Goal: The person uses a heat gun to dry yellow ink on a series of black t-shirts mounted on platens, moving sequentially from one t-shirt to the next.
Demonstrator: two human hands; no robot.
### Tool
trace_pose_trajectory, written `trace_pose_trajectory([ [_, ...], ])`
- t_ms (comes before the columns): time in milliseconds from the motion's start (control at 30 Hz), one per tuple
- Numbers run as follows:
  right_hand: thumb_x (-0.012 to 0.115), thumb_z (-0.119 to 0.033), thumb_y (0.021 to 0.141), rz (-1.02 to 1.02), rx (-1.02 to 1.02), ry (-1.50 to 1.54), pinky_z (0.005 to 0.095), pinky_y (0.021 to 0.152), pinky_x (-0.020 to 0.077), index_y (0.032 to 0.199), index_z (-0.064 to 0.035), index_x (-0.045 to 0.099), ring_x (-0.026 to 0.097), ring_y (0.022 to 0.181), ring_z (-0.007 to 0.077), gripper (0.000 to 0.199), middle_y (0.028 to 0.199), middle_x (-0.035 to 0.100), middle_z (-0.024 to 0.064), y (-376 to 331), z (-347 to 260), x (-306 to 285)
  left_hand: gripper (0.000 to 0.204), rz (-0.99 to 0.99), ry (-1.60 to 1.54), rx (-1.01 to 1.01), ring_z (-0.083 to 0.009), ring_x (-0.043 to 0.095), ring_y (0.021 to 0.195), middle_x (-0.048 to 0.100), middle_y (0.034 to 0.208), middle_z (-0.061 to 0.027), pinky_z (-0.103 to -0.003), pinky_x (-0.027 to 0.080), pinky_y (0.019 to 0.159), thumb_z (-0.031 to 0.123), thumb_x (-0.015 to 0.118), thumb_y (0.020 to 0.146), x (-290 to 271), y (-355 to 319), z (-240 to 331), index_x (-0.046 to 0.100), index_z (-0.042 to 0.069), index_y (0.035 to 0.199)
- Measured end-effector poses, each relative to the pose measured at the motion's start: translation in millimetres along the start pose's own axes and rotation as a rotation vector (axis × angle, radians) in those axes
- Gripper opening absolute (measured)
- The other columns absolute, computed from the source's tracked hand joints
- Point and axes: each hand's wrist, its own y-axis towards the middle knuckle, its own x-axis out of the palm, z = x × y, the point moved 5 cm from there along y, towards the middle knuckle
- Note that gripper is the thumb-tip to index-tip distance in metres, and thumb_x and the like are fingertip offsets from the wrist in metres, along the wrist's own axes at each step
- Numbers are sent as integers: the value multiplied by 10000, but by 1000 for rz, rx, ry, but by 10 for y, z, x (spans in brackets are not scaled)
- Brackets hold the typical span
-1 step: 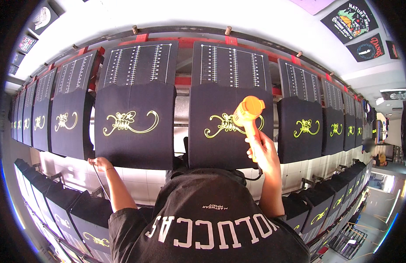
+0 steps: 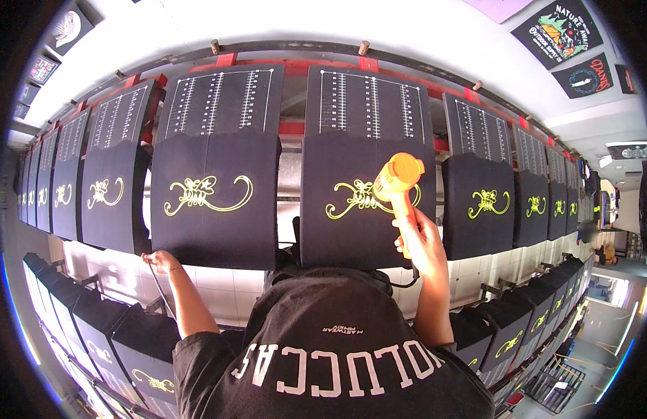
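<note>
My right hand [image 2: 422, 244] is wrapped round the handle of an orange hair dryer [image 2: 400, 174]. The dryer is held above a black shirt [image 2: 337, 244], over the right part of its yellow-green line print [image 2: 351, 199], which it partly hides. A dark cord [image 2: 407, 283] leaves the handle's lower end. My left hand [image 2: 163, 262] is closed on a thin dark cord [image 2: 160, 290] that hangs down beside my forearm. It is by the near left corner of another black shirt [image 2: 215, 241] with the same print. Whether both cords are one cannot be told.
Shirts lie on a row of dark printing boards [image 2: 369, 105] with white ruled marks, on a red frame [image 2: 292, 128]. Dark rails run behind. A second row of shirt-covered boards [image 2: 138, 342] stands nearer, on both sides of me. Pale tiled floor [image 2: 225, 283] shows between the rows.
</note>
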Motion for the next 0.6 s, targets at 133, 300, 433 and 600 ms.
trace_pose_trajectory([
  [133,534,-241,1005,-20,13,37,232,566,504,1296,-5,540,580,634,74,374,935,634,61,-43,51,-69,382,-110,-79,-86,-260,706,834,685,980,-103,-463,537,808,167,386,972,-27,-268,151,415,70,1341],
  [300,542,-249,1001,-16,-13,38,230,556,499,1292,-7,545,581,630,75,378,921,638,59,-96,89,-140,374,-51,-261,-81,-267,699,848,677,992,-112,-458,534,813,173,386,977,-267,-496,230,423,60,1332],
  [433,542,-236,1001,-15,21,29,228,552,497,1280,-8,550,576,623,73,360,906,628,48,-157,81,-213,369,-3,-439,-34,-272,693,859,672,1002,-120,-455,532,817,178,386,981,-315,-664,285,429,52,1325],
  [600,536,-227,1004,-3,7,31,226,549,496,1297,-11,535,576,617,73,364,914,629,51,-222,119,-284,363,19,-558,-6,-279,685,872,664,1014,-130,-450,530,822,185,385,986,-323,-823,313,437,43,1316],
])
